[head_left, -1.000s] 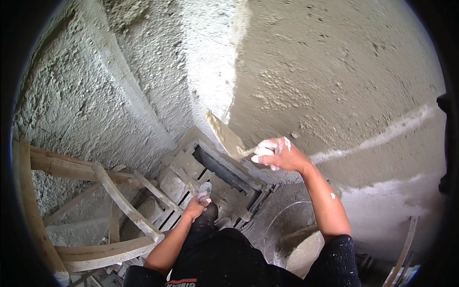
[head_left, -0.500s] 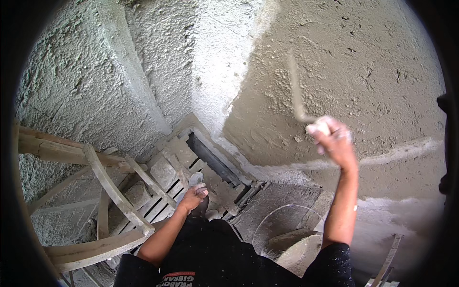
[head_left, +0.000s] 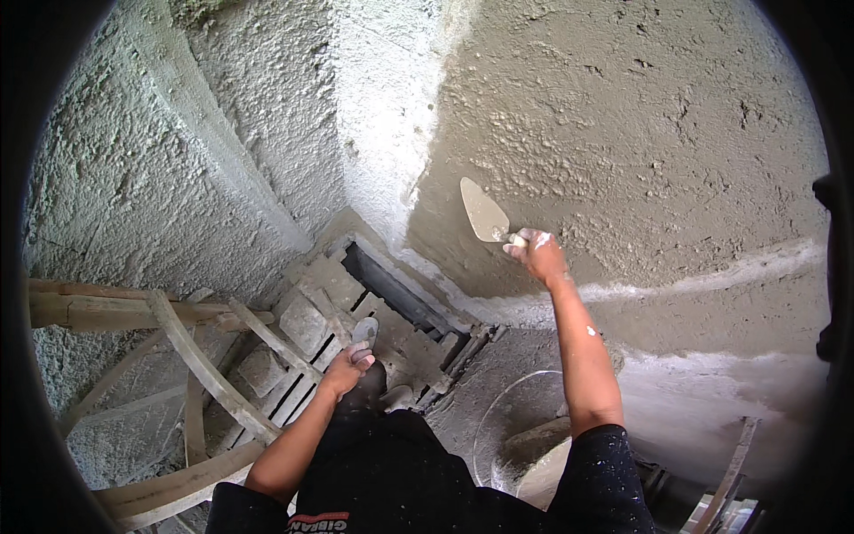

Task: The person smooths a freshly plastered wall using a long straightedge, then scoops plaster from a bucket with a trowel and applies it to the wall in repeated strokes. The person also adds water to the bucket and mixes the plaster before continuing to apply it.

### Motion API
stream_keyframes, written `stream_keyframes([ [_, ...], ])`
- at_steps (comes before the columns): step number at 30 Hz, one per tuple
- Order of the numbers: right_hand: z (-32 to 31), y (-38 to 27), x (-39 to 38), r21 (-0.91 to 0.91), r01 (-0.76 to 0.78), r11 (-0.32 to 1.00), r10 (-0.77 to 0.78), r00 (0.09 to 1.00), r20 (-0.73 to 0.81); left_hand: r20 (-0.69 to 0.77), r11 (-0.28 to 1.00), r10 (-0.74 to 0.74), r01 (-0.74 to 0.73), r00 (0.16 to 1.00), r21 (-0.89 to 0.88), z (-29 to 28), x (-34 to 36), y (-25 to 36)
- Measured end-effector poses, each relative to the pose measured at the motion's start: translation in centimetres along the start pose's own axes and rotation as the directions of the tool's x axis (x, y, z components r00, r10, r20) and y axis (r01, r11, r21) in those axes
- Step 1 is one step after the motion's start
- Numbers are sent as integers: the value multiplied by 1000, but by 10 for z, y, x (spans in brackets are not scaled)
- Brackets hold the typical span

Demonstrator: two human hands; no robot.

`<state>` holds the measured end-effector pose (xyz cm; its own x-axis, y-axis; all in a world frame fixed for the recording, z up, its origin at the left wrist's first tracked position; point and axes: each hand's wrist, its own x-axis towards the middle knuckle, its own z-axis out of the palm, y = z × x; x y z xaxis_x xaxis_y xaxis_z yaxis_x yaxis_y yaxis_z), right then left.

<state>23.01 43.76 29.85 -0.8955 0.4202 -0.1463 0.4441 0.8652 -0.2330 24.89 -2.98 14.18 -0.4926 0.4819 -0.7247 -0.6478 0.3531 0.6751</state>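
your right hand [head_left: 536,252] has its grip closed round the handle of the trowel [head_left: 483,212], blade tilted up-left just off the wet plaster wall [head_left: 640,133] at centre frame; your left hand [head_left: 349,367], lower centre, pinches a small grey tool [head_left: 364,331]. you look mid-spread, so next likely calls for pressing the blade flat and sweeping evenly.
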Motion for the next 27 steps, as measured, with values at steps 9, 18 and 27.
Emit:
stream_keyframes([
  [9, -149, -29, -32, 206, -133, 969, 116, 989, 93, 56, 998, 33, -30, 998, -50, 17, 9, -1],
  [18, -204, -77, -88, -347, -116, 930, 25, 967, -255, 64, 996, 84, -85, 994, 0, 20, 13, -12],
  [27, -107, -131, -77, 271, 339, 901, -376, 921, 97, -2, 995, 32, -32, 999, -94, 1, 1, -13],
])
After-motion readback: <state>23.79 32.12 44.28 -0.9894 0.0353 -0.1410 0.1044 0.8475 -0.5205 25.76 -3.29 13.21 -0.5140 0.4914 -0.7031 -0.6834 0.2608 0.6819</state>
